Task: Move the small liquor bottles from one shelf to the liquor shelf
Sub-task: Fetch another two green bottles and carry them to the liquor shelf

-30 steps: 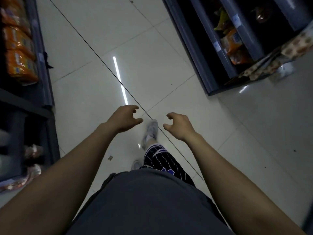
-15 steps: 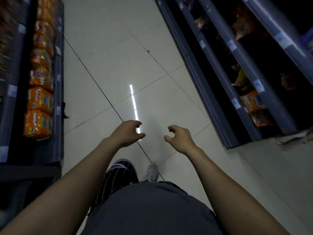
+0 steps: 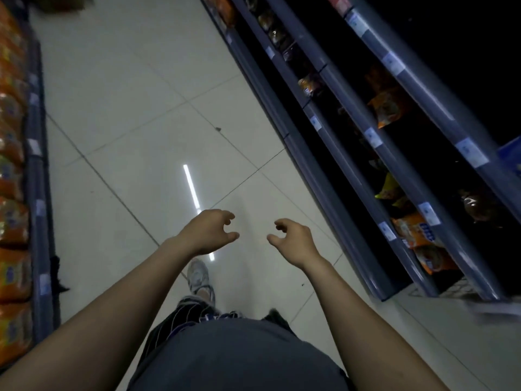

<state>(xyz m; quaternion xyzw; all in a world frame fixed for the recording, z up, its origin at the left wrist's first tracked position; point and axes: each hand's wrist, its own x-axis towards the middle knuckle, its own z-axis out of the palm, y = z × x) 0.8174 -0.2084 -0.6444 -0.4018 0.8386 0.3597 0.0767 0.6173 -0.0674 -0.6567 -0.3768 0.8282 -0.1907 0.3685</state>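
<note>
No liquor bottle is in view. My left hand (image 3: 210, 231) and my right hand (image 3: 293, 242) hang out in front of me over the tiled aisle floor, a short gap between them. The fingers of both are loosely curled and hold nothing. Below them I see my grey shirt, striped trousers and one grey shoe (image 3: 198, 277) stepping forward.
A dark shelf unit (image 3: 332, 153) with orange snack bags (image 3: 417, 235) and price tags runs along the right of the aisle. On the left stands another shelf (image 3: 39, 193) stacked with orange packets (image 3: 11, 215). The pale tiled floor (image 3: 135, 108) stretches ahead between them.
I have walked forward along the aisle; the shelves on both sides slid toward me. My hands kept their pose, empty and loosely curled. My feet swapped steps.
</note>
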